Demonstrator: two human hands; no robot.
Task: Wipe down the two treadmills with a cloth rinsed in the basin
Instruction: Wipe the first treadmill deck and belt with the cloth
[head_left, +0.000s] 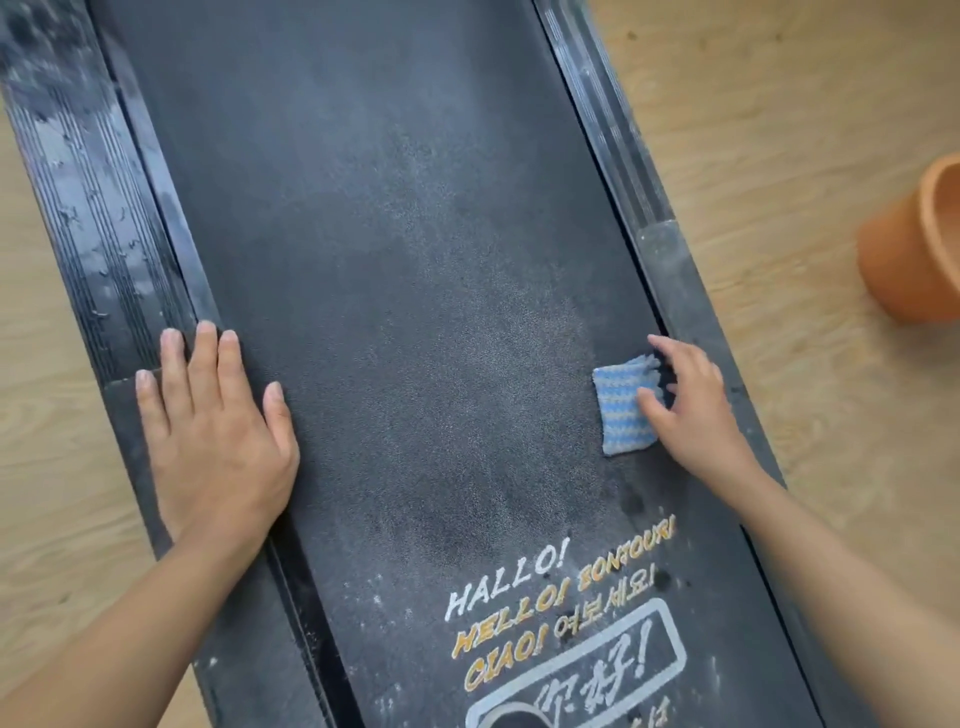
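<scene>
Head view shows the cloth (625, 410), a small folded blue-and-cream striped pad, lying flat on the treadmill belt (415, 260) close to the belt's right edge and a little above the printed greetings (561, 613). Its long axis runs roughly along the belt's length, slightly tilted. The right hand (691, 400) sits on the rail side of the cloth: the cloth lies toward the belt's centre from the palm, with the thumb pressed on its near right part and the other fingers (662, 345) spread loosely over its upper frayed corner. The fingers are fairly wide and pressing down rather than pinching, so the cloth is pinned to the belt, not lifted.

The left hand (218, 431) lies flat and open across the belt's left edge and the left side rail (104, 249), fingers spread, holding nothing; it is well apart from the cloth and looks to be bracing the body.

The belt's middle shows a pale dusty haze, so the likely next stroke sweeps leftward from the cloth across that haze, with the right hand clearly the nearer one. The left rail carries wet-looking streaks. Beyond the belt's right rail (675, 291), an orange basin (904, 260) stands on the wooden floor (805, 130), well apart from the cloth.
</scene>
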